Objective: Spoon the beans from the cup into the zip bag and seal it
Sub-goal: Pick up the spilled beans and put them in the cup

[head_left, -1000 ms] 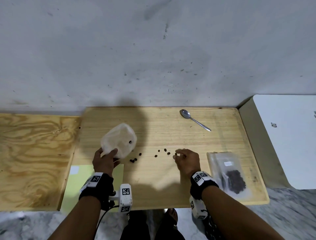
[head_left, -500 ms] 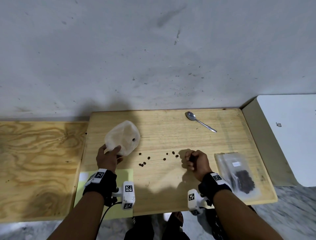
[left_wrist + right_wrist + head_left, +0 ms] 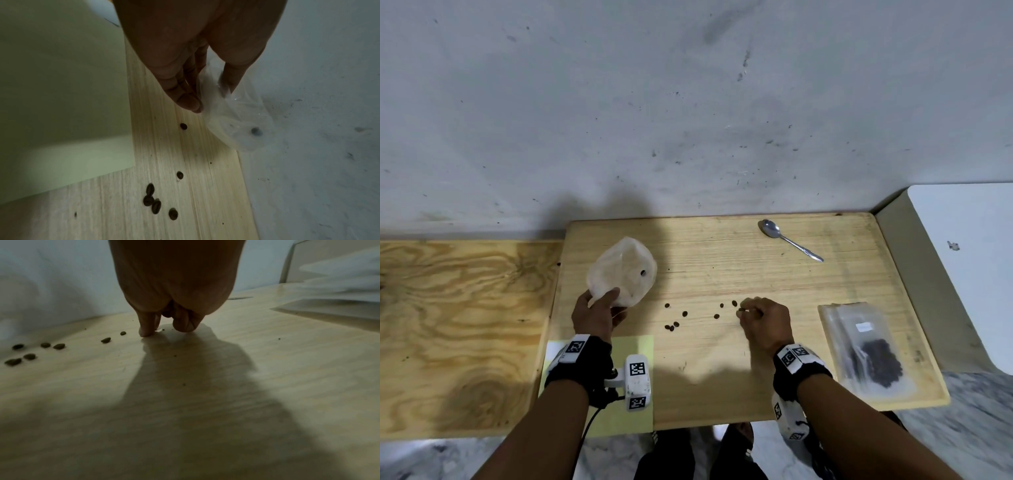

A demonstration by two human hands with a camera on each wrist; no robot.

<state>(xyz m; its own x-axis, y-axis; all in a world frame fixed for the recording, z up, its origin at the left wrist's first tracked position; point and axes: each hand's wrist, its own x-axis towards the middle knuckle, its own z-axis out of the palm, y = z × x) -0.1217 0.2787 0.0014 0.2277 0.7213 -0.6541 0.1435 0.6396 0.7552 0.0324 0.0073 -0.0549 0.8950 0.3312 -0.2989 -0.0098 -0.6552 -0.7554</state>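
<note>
My left hand (image 3: 614, 303) grips a translucent plastic cup (image 3: 621, 270) by its rim and holds it tilted over the left of the wooden table (image 3: 722, 377). One bean lies inside the cup (image 3: 236, 123). Several loose beans (image 3: 676, 323) are scattered on the table between my hands. My right hand (image 3: 748, 310) is curled with its fingertips (image 3: 147, 332) down on the wood, pinching a dark bean at the right end of the scatter. The clear zip bag (image 3: 869, 349) lies flat at the right with a heap of beans in it. The metal spoon (image 3: 787, 240) lies at the back.
A pale green sheet (image 3: 626, 349) lies under my left wrist at the table's front left. A plywood board (image 3: 458, 325) adjoins on the left and a white surface (image 3: 962, 257) on the right. A grey wall stands right behind the table.
My right hand drew back into a fist half a second ago and has now gone forward again, fingertips down at the beans. The left hand still holds the cup.
</note>
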